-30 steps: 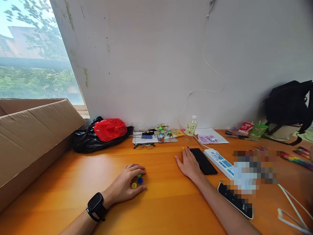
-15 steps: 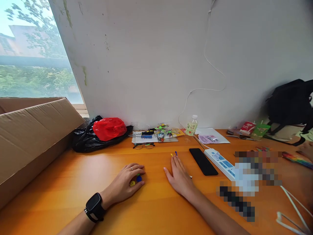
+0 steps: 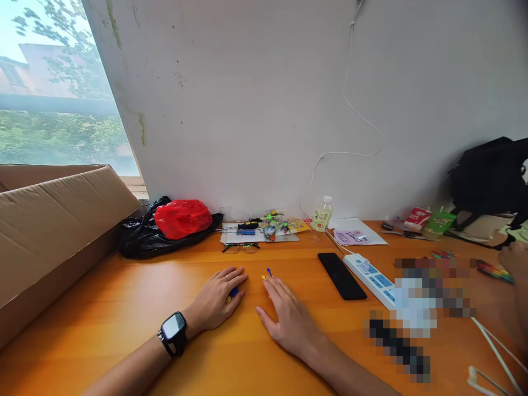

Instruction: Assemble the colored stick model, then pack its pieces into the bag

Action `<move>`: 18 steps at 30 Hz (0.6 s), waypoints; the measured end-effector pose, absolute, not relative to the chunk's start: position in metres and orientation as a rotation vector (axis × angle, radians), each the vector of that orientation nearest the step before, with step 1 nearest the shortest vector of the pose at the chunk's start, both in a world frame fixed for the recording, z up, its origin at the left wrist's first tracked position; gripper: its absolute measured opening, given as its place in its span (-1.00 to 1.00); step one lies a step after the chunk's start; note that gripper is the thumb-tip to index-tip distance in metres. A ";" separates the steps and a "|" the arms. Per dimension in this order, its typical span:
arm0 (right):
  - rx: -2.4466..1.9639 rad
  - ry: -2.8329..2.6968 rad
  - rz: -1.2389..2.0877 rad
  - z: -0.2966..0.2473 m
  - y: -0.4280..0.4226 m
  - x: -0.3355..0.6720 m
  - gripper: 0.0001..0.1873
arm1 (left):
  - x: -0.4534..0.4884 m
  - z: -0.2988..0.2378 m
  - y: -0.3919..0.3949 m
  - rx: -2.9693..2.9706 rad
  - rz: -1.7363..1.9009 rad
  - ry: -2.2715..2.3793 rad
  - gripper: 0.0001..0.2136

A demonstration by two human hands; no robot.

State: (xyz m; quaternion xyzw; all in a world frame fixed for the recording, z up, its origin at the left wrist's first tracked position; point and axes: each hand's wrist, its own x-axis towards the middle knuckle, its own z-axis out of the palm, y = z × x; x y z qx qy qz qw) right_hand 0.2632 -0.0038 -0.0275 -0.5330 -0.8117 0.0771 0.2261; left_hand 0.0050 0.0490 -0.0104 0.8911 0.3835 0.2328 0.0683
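My left hand, a black watch on its wrist, rests palm down on the wooden table. Its fingers are stretched out and partly cover a small blue round piece and a yellow piece. To the right, my right hand lies flat, thumb apart from the fingers. Past its fingertips poke a small blue arrow-tipped piece and a yellow arrow-tipped piece. Whatever else lies beneath both palms is hidden.
A black phone and a white power strip lie on the right. Glasses, a bottle and a red bag are along the wall. A cardboard box stands left. Another person's blurred hand shows far right.
My right hand has slid left and slightly nearer, and the two arrow-tipped pieces moved with it. My left hand has shifted slightly up and right, covering more of the round pieces.
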 end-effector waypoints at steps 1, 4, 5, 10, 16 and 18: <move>-1.453 -2.215 0.215 -0.023 -0.002 0.266 -0.33 | 0.006 -0.009 0.051 2.671 0.722 1.148 -0.61; -1.419 -2.179 0.287 -0.012 0.007 0.280 -0.39 | 0.006 -0.005 0.051 2.625 0.791 1.147 -0.61; -1.410 -2.193 0.329 -0.009 0.009 0.286 -0.40 | 0.005 -0.003 0.050 2.612 0.808 1.152 -0.63; -1.440 -2.232 0.425 -0.008 0.022 0.310 -0.47 | 0.000 0.001 0.046 2.563 0.840 1.195 -0.77; -1.463 -2.222 0.388 -0.007 0.022 0.310 -0.45 | 0.001 0.001 0.045 2.599 0.842 1.313 -0.82; -1.486 -2.239 0.372 -0.005 0.021 0.309 -0.50 | 0.001 0.001 0.044 2.602 0.844 1.353 -0.84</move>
